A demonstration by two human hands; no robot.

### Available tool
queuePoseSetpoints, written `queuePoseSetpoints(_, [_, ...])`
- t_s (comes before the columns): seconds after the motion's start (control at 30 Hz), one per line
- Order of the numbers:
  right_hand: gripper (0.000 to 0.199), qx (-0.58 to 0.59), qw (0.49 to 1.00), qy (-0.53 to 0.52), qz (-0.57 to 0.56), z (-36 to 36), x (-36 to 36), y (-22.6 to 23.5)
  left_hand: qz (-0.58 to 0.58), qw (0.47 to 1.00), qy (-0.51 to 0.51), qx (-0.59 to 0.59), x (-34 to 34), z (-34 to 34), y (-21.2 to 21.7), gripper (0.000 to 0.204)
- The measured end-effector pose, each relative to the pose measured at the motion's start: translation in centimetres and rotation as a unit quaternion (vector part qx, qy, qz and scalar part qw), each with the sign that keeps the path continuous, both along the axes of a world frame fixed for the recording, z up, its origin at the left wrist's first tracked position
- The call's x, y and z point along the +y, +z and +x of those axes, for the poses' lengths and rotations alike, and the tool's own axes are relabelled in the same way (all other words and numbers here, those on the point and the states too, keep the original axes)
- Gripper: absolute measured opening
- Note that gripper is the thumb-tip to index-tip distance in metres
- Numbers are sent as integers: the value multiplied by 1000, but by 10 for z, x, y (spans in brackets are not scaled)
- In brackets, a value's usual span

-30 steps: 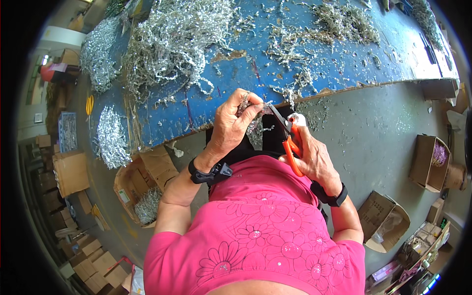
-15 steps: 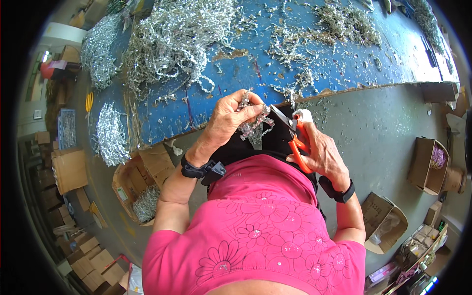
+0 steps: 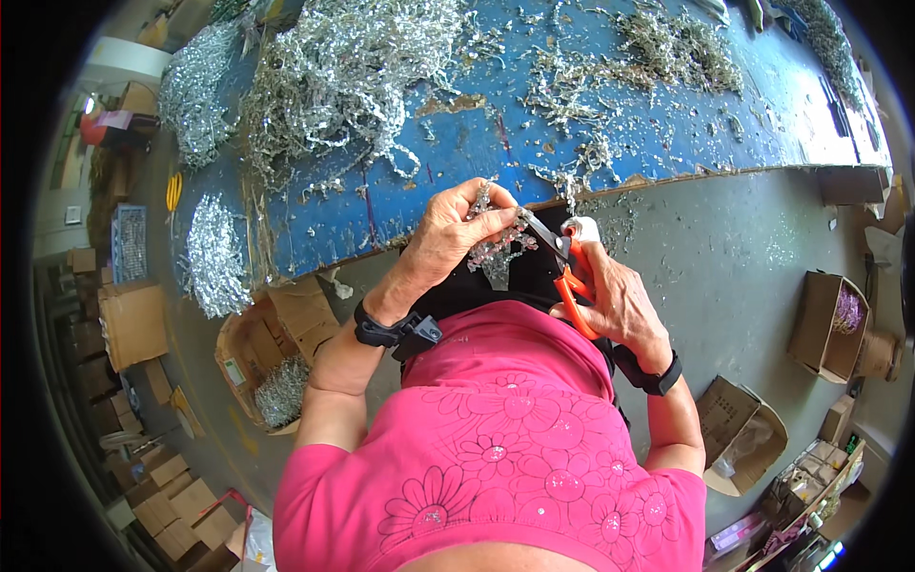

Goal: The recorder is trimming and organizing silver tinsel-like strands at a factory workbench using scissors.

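My left hand pinches a small bunch of silvery, faintly pinkish tinsel strands between thumb and fingers, above my lap. Loose ends of it dangle below the fingertips. My right hand is closed around the orange handles of a pair of scissors. The blades point up and to the left, their tips right at the tinsel beside my left fingertips. Whether the tips touch the strands or a finger is hard to make out. A white wrapping covers one fingertip of my right hand.
The worn blue table lies ahead, its front edge just beyond my hands. A big heap of silver tinsel covers its left part, with smaller scraps at right. Open cardboard boxes stand on the floor on both sides.
The scissors' blades have closed together somewhat, and their tips are at the tinsel. My left hand has shifted very slightly, still pinching the bunch.
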State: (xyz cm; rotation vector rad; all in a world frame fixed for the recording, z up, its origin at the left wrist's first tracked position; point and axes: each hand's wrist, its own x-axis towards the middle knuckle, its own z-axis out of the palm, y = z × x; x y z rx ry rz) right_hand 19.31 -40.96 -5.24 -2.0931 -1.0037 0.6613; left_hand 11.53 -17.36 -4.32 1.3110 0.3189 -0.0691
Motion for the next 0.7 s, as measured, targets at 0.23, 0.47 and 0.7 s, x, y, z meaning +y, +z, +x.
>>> queuePoseSetpoints(0.23, [69,10,1000,-6,-6,-3,0,-4,58,998,19,3,-7,-1,2,8])
queuePoseSetpoints(0.47, [70,29,999,-18,-29,-7,0,-8,64,998,28,-4,-9,-1,2,7])
queuePoseSetpoints(0.7, [72,37,999,-13,-11,-7,1,-4,129,991,33,-16,-14,-3,1,8])
